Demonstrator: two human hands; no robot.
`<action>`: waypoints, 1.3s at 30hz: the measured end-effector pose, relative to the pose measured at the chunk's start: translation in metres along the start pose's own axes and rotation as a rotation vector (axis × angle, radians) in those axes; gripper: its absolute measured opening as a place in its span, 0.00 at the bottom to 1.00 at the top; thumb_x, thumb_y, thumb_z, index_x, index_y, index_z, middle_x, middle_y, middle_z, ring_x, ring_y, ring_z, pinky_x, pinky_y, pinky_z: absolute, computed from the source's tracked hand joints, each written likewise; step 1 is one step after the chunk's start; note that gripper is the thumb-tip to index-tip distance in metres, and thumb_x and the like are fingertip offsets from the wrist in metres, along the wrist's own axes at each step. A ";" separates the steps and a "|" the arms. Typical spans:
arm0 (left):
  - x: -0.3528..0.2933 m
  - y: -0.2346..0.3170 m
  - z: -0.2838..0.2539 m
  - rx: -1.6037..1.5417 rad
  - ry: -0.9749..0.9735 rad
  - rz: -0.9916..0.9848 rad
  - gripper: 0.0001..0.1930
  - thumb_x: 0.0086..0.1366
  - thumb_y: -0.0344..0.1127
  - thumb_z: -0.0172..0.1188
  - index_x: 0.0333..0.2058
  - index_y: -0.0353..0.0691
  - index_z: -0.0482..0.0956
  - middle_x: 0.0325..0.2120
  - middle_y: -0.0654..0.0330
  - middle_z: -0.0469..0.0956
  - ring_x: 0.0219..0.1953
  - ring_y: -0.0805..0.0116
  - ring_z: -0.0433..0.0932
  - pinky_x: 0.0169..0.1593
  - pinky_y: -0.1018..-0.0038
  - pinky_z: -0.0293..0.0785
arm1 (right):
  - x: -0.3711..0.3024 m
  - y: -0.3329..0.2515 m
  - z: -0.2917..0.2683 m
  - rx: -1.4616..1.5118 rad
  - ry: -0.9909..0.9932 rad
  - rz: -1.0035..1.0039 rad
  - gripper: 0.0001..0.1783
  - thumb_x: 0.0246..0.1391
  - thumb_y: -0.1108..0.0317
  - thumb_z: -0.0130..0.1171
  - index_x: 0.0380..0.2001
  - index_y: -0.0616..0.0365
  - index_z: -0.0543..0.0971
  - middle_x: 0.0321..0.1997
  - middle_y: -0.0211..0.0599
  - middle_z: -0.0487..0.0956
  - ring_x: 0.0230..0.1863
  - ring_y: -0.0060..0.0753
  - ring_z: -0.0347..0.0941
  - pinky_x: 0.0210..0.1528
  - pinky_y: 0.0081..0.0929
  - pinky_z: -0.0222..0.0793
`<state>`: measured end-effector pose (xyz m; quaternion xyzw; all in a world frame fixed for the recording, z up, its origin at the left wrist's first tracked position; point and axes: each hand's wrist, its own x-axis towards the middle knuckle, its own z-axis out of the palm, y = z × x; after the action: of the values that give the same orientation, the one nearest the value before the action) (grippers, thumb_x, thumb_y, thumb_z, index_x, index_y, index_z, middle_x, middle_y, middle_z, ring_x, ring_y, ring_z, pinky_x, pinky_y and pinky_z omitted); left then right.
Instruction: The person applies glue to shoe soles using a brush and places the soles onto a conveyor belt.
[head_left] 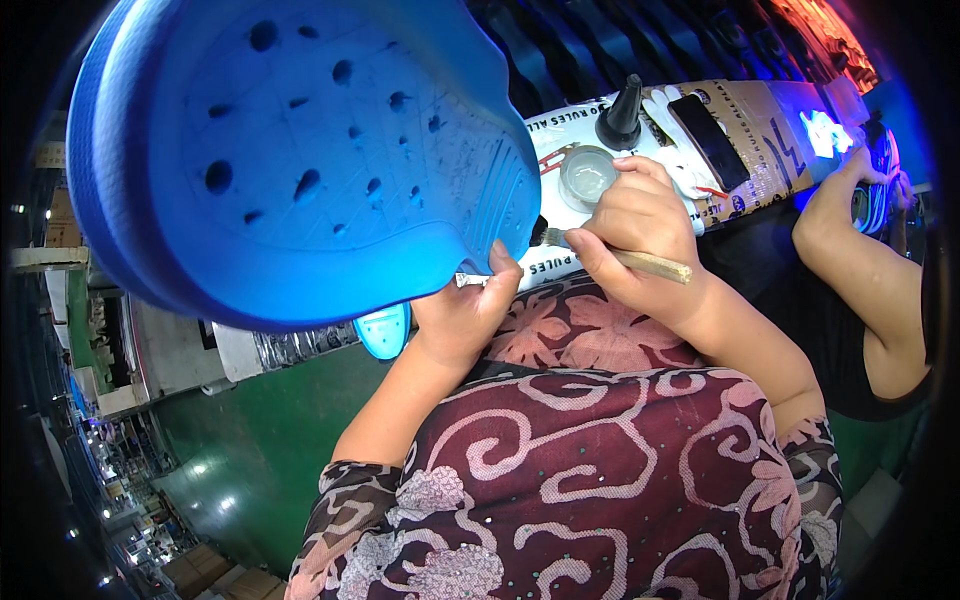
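Note:
A large blue clog point(330, 150) with round holes fills the upper left, close to the camera. My left hand point(465, 310) grips its edge, thumb showing and the other fingers mostly hidden. In my right hand point(645, 215) is a brush point(655, 265) with a wooden handle. Its dark bristle end lies at the clog's right edge; whether it touches, I cannot tell. Just beyond my right hand stands a small clear cup point(590, 175) of pale liquid. Below the clog, beside my left wrist, part of a lighter blue shoe-shaped piece point(384, 332) shows.
The cardboard-covered worktop point(770, 155) holds a black cone-topped bottle point(621, 115), a dark phone point(708, 140) and white gloves point(683, 175). At right, another person's arm point(860, 260) reaches toward a bright blue-white light point(825, 133). A green floor point(250, 440) lies below left.

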<state>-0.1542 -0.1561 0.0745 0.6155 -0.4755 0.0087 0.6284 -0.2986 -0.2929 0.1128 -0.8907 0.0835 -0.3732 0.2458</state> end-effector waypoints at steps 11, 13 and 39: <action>0.052 0.066 -0.019 -0.216 -0.066 -0.316 0.26 0.53 0.23 0.58 0.52 0.28 0.63 0.45 0.51 0.73 0.46 0.62 0.74 0.50 0.68 0.70 | -0.019 0.028 -0.046 0.032 0.202 0.123 0.13 0.49 0.71 0.58 0.12 0.56 0.74 0.14 0.35 0.70 0.19 0.40 0.64 0.31 0.34 0.58; 0.064 0.095 -0.025 -0.411 -0.190 -0.401 0.33 0.53 0.27 0.60 0.57 0.26 0.57 0.49 0.49 0.70 0.50 0.59 0.72 0.53 0.66 0.69 | -0.032 0.033 -0.054 0.042 0.243 0.179 0.15 0.50 0.71 0.58 0.11 0.56 0.74 0.13 0.35 0.69 0.19 0.41 0.63 0.28 0.35 0.57; 0.088 -0.012 0.021 0.331 -0.308 -0.224 0.20 0.58 0.31 0.61 0.49 0.33 0.72 0.37 0.55 0.78 0.38 0.68 0.78 0.44 0.73 0.74 | -0.098 0.075 -0.096 0.190 0.400 0.524 0.14 0.55 0.69 0.56 0.16 0.60 0.79 0.17 0.36 0.76 0.23 0.34 0.72 0.30 0.30 0.65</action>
<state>-0.1114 -0.2263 0.1145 0.7530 -0.4866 -0.0769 0.4363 -0.4330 -0.3612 0.0720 -0.7212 0.3207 -0.4709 0.3940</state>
